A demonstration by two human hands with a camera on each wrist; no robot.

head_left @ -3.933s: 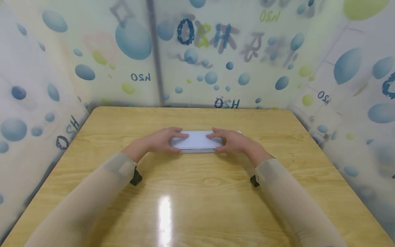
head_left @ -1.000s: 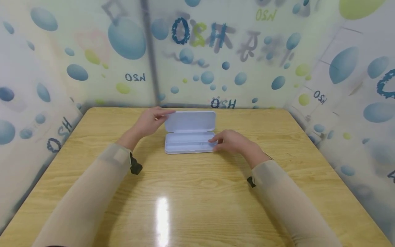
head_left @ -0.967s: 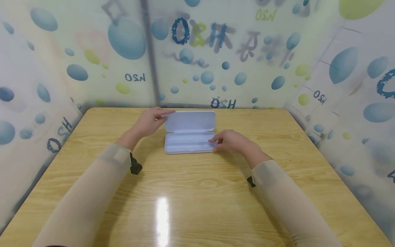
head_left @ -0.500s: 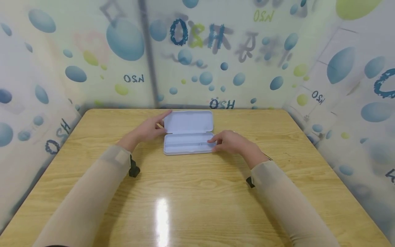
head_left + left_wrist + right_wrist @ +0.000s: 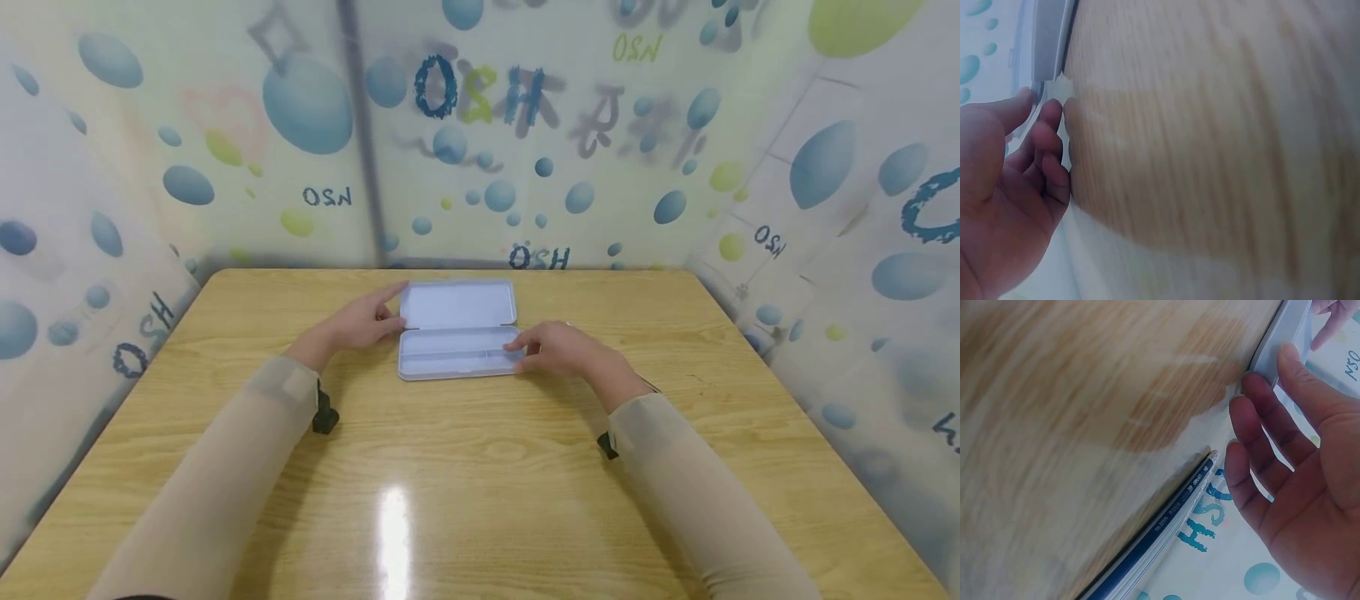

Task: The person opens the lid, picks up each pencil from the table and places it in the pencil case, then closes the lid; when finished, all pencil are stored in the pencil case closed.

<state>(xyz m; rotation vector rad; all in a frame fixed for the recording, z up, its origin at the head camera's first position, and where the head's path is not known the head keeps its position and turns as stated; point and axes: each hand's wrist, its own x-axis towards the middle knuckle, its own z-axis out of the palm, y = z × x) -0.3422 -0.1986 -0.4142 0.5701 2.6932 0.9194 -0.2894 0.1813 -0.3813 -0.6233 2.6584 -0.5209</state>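
A pale blue-white pencil case lies opened out on the wooden table, its lid (image 5: 459, 303) tilted far back behind the base (image 5: 442, 367). Inside the base, dividers form long compartments. My left hand (image 5: 362, 322) holds the left end of the lid, thumb near the hinge and index finger stretched toward the far corner. In the left wrist view, the thumb (image 5: 1015, 111) meets the lid's edge. My right hand (image 5: 558, 347) pinches the right end of the base, thumb (image 5: 1290, 359) on its rim and index fingertip against its outer wall.
Beside my right hand lie a dark blue pencil (image 5: 1166, 515) with printed lettering and a paler slim stick (image 5: 1169, 534), both mostly hidden in the head view. Patterned walls (image 5: 480, 167) enclose the table (image 5: 480, 483) at the back and both sides.
The case was closed under both hands at first, then its lid was raised. Since then my left hand has lowered the lid further back; my right hand has stayed at the base.
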